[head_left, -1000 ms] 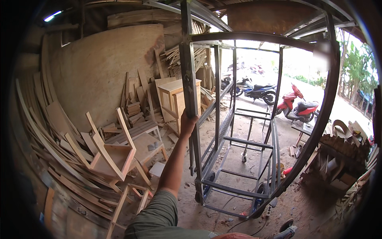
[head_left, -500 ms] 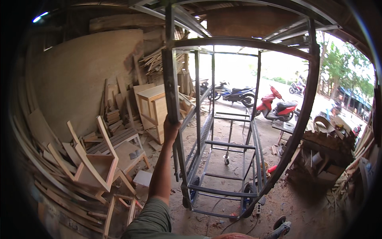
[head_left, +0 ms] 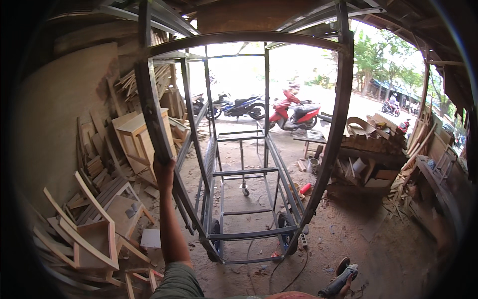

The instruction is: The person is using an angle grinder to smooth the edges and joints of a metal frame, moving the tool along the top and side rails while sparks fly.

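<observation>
In front of me stands a tall cart frame of dark metal square tubing, with wheels at its near lower corners and a caster farther back. My left arm reaches forward and up, and my left hand is closed round the frame's near left upright. Low at the right, my right hand holds an angle grinder by its body. The round disc points away from me, apart from the frame. Part of the right hand is hidden behind the tool and cut by the picture's lower edge.
Wooden chair frames and stacked boards fill the left side beside a wooden cabinet. A power strip and cable lie on the floor by the frame's right wheel. Scrap wood is piled at right. Motorbikes stand beyond.
My view has swung right, so the frame and my left hand sit farther left in the picture. More of the grinder and my right hand shows. The left hand keeps its hold.
</observation>
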A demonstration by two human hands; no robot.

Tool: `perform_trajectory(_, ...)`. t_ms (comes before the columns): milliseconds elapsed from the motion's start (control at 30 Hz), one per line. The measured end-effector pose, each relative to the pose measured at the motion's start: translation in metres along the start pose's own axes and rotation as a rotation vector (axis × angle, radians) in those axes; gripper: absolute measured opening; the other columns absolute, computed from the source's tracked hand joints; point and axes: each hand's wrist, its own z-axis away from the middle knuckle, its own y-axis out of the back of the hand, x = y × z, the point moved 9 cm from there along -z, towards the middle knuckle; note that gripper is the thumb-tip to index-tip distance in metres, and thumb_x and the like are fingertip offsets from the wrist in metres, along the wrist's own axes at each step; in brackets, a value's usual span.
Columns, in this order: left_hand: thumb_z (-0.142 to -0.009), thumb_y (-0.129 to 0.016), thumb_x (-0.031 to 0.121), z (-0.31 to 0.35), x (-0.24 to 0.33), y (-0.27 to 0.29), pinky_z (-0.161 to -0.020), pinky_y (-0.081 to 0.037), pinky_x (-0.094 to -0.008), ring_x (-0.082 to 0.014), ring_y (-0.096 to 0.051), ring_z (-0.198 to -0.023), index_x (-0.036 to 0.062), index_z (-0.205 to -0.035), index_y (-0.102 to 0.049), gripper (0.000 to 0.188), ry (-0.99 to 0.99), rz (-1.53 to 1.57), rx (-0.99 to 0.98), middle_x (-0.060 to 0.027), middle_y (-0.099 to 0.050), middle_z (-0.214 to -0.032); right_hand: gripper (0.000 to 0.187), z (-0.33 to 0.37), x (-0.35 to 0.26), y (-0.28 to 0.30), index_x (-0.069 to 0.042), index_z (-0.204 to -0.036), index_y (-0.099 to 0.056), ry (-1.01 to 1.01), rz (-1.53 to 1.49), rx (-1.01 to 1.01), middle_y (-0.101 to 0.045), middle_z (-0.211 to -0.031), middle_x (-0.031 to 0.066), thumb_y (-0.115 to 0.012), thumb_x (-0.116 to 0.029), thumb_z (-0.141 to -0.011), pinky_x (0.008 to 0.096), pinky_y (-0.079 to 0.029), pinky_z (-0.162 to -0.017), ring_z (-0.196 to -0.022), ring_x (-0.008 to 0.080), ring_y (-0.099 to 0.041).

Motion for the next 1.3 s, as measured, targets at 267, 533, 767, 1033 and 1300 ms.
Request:
perform_trajectory(267,-0.082,-0.073,0.018,-0.004,-0.007,0.000,-0.089,-0.050,-0.0356,-0.0233,-0.065,-0.096,-0.0029,-0.126,-0.055,0.053,-0.003,-0.051,0.003,-0.0122,-0.066,-0.107,0.084,0.044,0.014,0.047,-0.001,-0.130,-0.052,0.029,-0.011,0.127,-0.065,-0.104,0.0194,-0.059,-0.073,-0.087,0.0451,-0.056,-0.079,-0.088,0.0319,-0.067)
perform_trajectory(533,-0.082,-0.073,0.024,-0.001,-0.001,0.003,-0.086,-0.050,-0.0369,-0.0248,-0.064,-0.090,-0.0032,-0.119,-0.057,0.048,-0.016,-0.090,0.047,-0.0140,-0.066,-0.101,0.083,0.080,0.034,0.055,-0.001,-0.128,-0.053,-0.011,0.039,0.177,-0.066,-0.100,0.0187,-0.059,-0.073,-0.087,0.0442,-0.058,-0.076,-0.084,0.0311,-0.068)
perform_trajectory(767,-0.087,-0.072,0.027,0.001,-0.016,0.002,-0.101,-0.045,-0.0368,-0.0267,-0.061,-0.112,-0.0059,-0.135,-0.049,0.063,0.054,-0.117,-0.038,-0.0172,-0.062,-0.123,0.082,0.092,0.038,0.060,-0.001,-0.126,-0.054,-0.037,0.080,0.205,-0.067,-0.096,0.0181,-0.059,-0.073,-0.087,0.0434,-0.058,-0.073,-0.080,0.0304,-0.069)
perform_trajectory(1033,-0.086,-0.074,0.026,-0.002,-0.015,-0.004,-0.094,-0.047,-0.0332,-0.0216,-0.062,-0.099,-0.0050,-0.123,-0.056,0.051,0.046,-0.089,-0.015,-0.0127,-0.065,-0.110,0.067,0.105,0.028,0.009,-0.006,-0.094,-0.056,0.103,0.042,0.374,-0.059,-0.065,0.0077,-0.060,-0.072,-0.088,0.0373,-0.054,-0.053,-0.054,0.0243,-0.062)
perform_trajectory(1300,-0.086,-0.076,0.022,-0.006,-0.020,-0.001,-0.089,-0.048,-0.0327,-0.0176,-0.061,-0.091,-0.0030,-0.115,-0.059,0.042,-0.001,-0.157,0.018,-0.0082,-0.066,-0.102,0.067,0.062,0.023,0.058,-0.007,-0.106,-0.055,0.087,-0.097,0.306,-0.061,-0.067,0.0090,-0.061,-0.071,-0.088,0.0371,-0.055,-0.051,-0.054,0.0246,-0.063)
